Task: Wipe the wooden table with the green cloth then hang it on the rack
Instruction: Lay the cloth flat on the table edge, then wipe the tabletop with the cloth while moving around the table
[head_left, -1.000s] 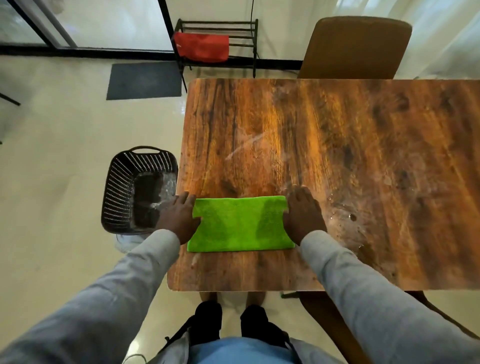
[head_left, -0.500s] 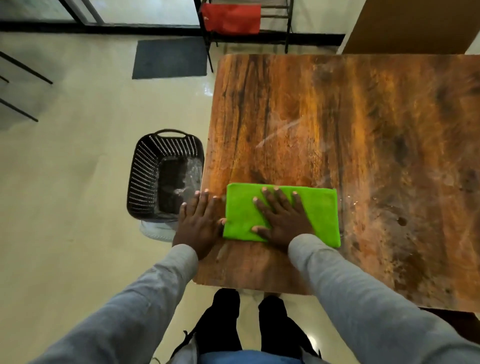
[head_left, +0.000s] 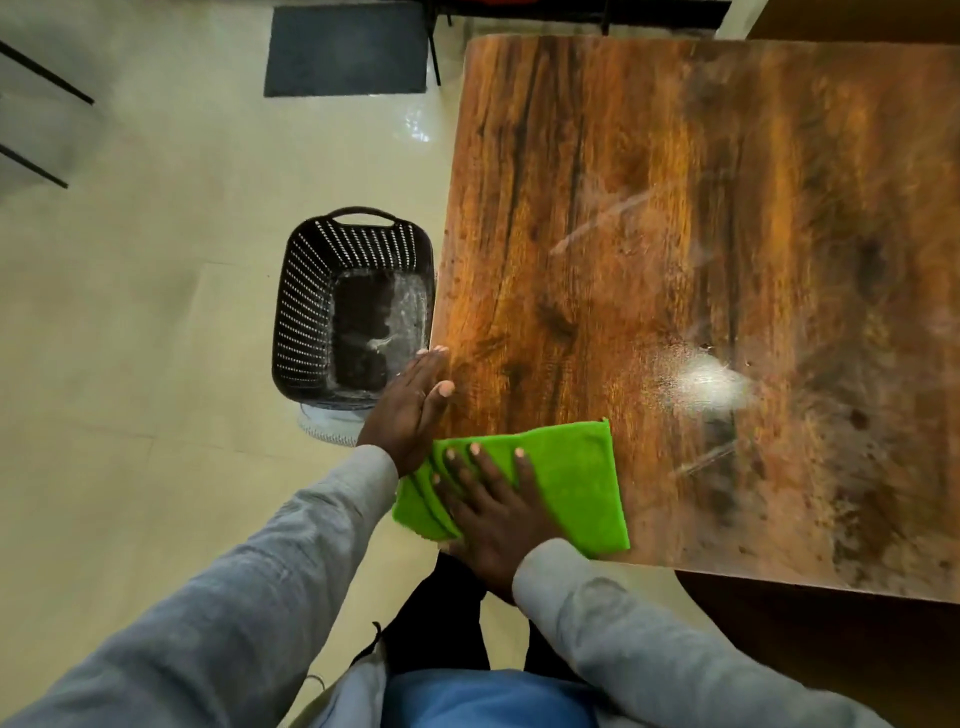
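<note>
The folded green cloth (head_left: 571, 483) lies at the near left corner of the wooden table (head_left: 701, 208), its left end hanging slightly past the table edge. My right hand (head_left: 493, 514) presses flat on the cloth with fingers spread. My left hand (head_left: 410, 415) stands on its edge against the table's left side, fingers straight, its heel touching the cloth's left end. Only the legs of the rack (head_left: 434, 57) show at the top edge.
A black perforated basket (head_left: 306, 312) stands on the floor just left of the table, beside my left hand. A dark mat (head_left: 345, 49) lies on the pale floor at the top. Wet smears and a bright glare spot (head_left: 701, 384) mark the tabletop.
The cloth and my right hand have slid toward the near left corner. My left hand turned from lying flat to standing on its edge at the table's side. The camera tilted down and left.
</note>
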